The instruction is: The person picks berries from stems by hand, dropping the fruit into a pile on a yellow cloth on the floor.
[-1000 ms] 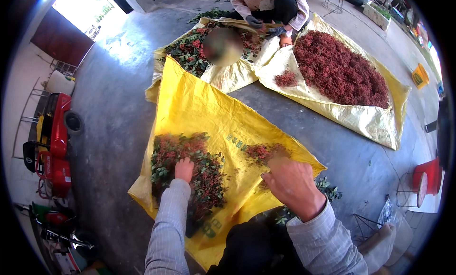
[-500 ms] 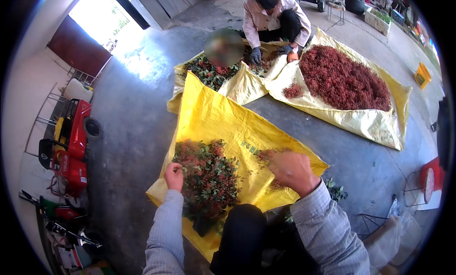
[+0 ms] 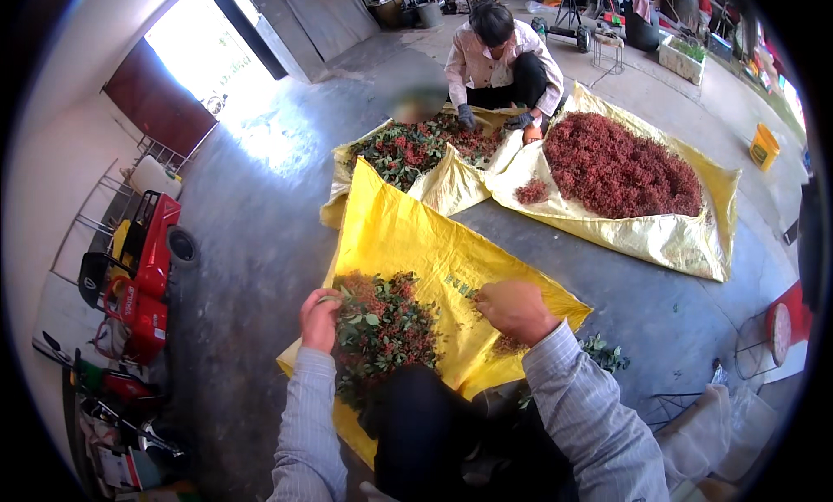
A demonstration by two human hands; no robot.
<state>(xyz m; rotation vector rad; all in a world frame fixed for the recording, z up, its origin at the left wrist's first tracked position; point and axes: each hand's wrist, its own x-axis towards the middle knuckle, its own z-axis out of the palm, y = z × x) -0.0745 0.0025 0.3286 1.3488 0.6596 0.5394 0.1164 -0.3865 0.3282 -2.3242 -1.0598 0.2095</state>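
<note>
A bright yellow sheet (image 3: pixel 408 237) lies on the concrete floor in front of me. On its near left part sits a heap of green leafy sprigs with small red berries (image 3: pixel 386 328). My left hand (image 3: pixel 319 318) rests at the heap's left edge, fingers curled on a sprig. My right hand (image 3: pixel 516 309) hovers over the sheet's right part, fingers bent down onto a small scatter of picked red berries (image 3: pixel 508 344); whether it grips any is hidden. My dark trouser knee covers the near end of the heap.
Across from me a person in a pale shirt (image 3: pixel 503 64) crouches at a second yellow sheet (image 3: pixel 685 242) holding a big pile of red berries (image 3: pixel 620 168) and another sprig heap (image 3: pixel 408 150). A red machine (image 3: pixel 139 276) stands left. Discarded green twigs (image 3: pixel 603 354) lie right.
The view has tilted up and forward, showing more of the far person. My left hand shifted to the heap's left edge; my right hand stays over the picked berries.
</note>
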